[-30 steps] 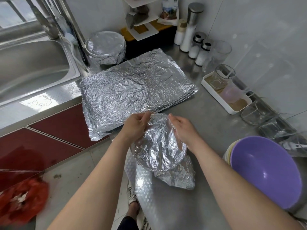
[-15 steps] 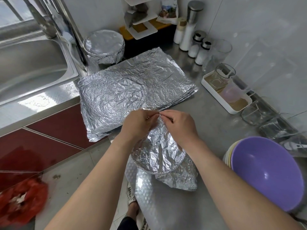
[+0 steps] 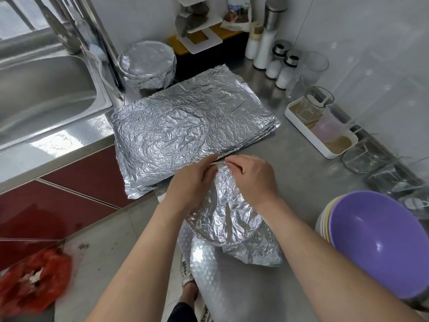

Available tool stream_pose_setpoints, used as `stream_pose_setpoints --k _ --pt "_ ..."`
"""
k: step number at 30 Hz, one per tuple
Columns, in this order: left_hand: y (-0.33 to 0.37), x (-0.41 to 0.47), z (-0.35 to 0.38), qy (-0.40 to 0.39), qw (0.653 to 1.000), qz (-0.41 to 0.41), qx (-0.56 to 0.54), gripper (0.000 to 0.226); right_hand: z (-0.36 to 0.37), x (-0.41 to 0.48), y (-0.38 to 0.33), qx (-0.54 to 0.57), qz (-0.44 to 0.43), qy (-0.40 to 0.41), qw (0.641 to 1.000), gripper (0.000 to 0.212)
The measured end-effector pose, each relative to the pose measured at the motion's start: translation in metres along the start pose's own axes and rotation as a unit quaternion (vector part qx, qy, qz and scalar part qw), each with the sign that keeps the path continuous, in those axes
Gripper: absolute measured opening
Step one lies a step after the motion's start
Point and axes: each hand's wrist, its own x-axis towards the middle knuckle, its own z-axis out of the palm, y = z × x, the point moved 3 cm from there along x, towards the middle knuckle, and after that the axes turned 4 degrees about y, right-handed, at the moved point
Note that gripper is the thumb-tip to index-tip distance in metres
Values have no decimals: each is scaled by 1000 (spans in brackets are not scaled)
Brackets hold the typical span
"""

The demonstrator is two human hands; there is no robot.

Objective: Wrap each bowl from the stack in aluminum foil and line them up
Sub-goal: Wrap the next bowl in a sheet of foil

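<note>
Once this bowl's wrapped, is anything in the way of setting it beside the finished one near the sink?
Only the flat stack of foil sheets lies between the half-wrapped bowl and the wrapped bowl at the back; lifting over it should likely clear.

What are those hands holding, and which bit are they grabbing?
The left hand and the right hand both hold the foil-covered bowl, their fingers pinching it at the far rim.
</note>
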Motion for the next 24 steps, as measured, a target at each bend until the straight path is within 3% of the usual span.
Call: stream_pose_setpoints --k 2,4,6,10,14,19,24 --pt "0 -4 0 19 1000 -3 -17 38 -2 1 -1 26 21 -22 999 21" --pt "-4 -5 1 30 999 -22 -31 36 -7 1 5 93 106 -67 988 32" --pt "-9 -7 2 47 996 -56 -42 35 -15 -6 14 200 209 -116 950 40" --pt "-10 -18 4 108 985 -113 -79 33 -31 -37 34 316 317 -111 887 39" --pt "-6 -26 8 140 970 -174 -93 27 -32 -63 47 375 348 -89 855 36" --pt "-2 -31 9 172 953 -219 -119 34 -25 -75 51 377 373 -110 841 61" --pt "1 -36 10 189 940 -254 -126 35 -11 -78 45 438 394 -37 807 59"
